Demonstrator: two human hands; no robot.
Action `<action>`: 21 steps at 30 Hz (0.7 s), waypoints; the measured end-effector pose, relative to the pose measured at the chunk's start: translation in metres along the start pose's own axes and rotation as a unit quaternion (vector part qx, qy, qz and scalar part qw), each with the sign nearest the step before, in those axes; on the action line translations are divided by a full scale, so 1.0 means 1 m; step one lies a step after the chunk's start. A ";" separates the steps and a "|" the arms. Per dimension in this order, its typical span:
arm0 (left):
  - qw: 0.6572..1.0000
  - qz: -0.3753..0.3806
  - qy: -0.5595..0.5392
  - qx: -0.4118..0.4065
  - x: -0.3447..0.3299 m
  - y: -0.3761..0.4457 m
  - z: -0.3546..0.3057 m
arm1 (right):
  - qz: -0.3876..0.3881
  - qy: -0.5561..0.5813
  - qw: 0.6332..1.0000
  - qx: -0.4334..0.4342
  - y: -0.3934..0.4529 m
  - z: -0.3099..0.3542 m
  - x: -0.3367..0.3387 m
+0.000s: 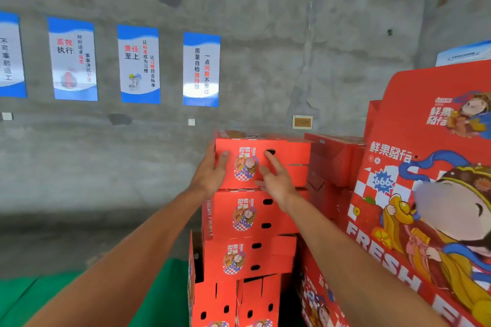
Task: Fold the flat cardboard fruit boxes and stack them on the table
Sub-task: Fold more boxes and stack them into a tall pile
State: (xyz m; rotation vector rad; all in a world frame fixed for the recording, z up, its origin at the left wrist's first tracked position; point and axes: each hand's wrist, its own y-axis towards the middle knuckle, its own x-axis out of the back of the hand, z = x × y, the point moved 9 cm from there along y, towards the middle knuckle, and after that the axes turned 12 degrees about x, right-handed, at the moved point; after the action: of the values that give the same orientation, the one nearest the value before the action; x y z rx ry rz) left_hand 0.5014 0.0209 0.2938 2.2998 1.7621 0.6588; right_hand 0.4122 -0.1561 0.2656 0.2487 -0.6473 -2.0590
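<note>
**Both hands on the top box of the stack**

Far left, a row of blue-and-white posters (139, 64) hangs on the grey concrete wall (265, 34), well above and behind the work. Below them the wall runs bare down to a green table (24, 297) surface at the lower left, a wide stretch with nothing standing on it beside the stack's left edge.

The left hand (210, 175) wraps the left vertical edge of the top box (255, 162), thumb lying on the front face and the fingers curled around the side out of sight. The right hand (276, 180) lies flat on the same front face with fingers straight and spread, the index tip just below a dark hand-hole.

The top box sits on a stack of folded boxes (247, 236), roughly flush at the front with the one beneath; lower boxes step slightly left and right, so the edges do not line up cleanly.

Right of the stack, more folded red boxes (334, 162) crowd close behind, nearly touching. Far right, flat unfolded boxes (425, 194) stand tilted, their near edge just beside the right forearm.
</note>
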 end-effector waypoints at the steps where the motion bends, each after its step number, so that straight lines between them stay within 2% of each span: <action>1: 1.000 0.007 0.005 -0.007 -0.001 -0.005 0.003 | -0.013 -0.035 0.999 0.015 0.000 -0.004 0.004; 3: 1.000 0.016 0.017 -0.008 -0.001 -0.019 0.011 | -0.049 -0.092 0.994 0.034 -0.010 -0.008 0.010; 5: 1.000 0.007 0.020 -0.002 0.001 -0.039 0.018 | -0.072 -0.087 0.993 0.045 -0.032 -0.005 0.012; 8: 1.000 -0.009 0.016 0.008 0.005 -0.077 0.035 | -0.068 -0.053 0.995 0.048 -0.079 -0.004 0.005; 10: 0.999 -0.010 0.004 0.030 0.008 -0.114 0.055 | -0.056 -0.074 0.995 0.047 -0.125 -0.012 0.000; 14: 0.997 0.021 0.023 0.069 0.019 -0.213 0.108 | 0.025 -0.134 0.991 0.003 -0.234 -0.057 -0.009; 17: 0.987 0.039 0.072 0.141 0.032 -0.293 0.171 | 0.077 -0.161 0.983 -0.052 -0.321 -0.101 -0.009; 21: 0.955 0.073 0.144 0.250 0.039 -0.382 0.253 | 0.157 -0.181 0.964 -0.114 -0.426 -0.147 -0.016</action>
State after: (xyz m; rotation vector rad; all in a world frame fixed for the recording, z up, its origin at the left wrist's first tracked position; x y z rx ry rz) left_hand 0.2874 0.2004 -0.0710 2.8095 2.1031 0.6604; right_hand 0.1720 -0.0122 -0.0881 -0.3520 -0.6141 -1.8598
